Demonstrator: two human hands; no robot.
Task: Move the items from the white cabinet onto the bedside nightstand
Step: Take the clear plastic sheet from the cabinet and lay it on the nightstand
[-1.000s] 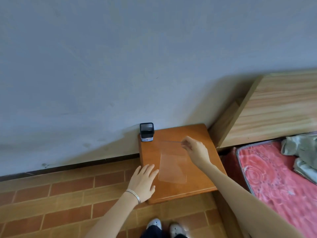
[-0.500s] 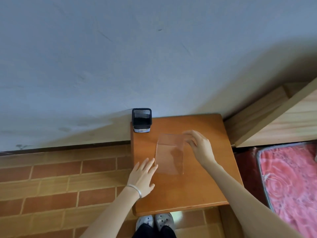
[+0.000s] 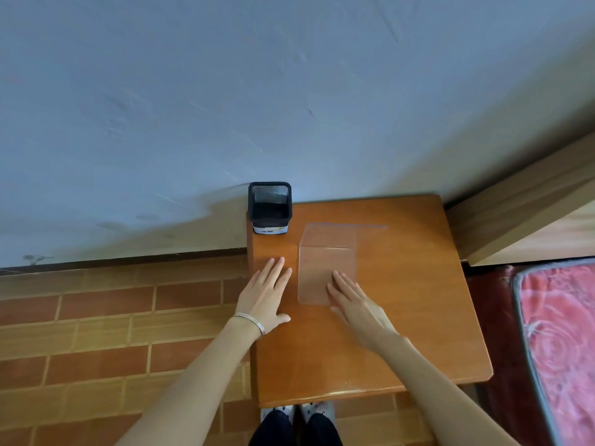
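My left hand [image 3: 265, 297]: flat on the nightstand [image 3: 412, 323] at its left edge, palm down, fingers straight and a little spread, holding nothing.
My right hand [image 3: 357, 304]: also flat and palm down, fingers straight and close together, gripping nothing; the fingertips lie on the near right part of the clear plastic stand [image 3: 323, 268].
Clear plastic stand: on the nightstand top, left of its middle and toward the wall edge. It lies ahead of my right palm and just to the right of my left fingertips, which are apart from it. I cannot tell whether its far part stands up or lies flat.
Black mesh pen cup [image 3: 269, 207]: upright at the nightstand's far left corner, against the wall, beyond my left hand and well apart from both hands.
Bracelet [image 3: 252, 321]: thin, silver, on my left wrist.
Beside the nightstand: brick-pattern floor [image 3: 96, 317] on the left, wooden headboard [image 3: 531, 217] and red patterned mattress [image 3: 563, 333] on the right.
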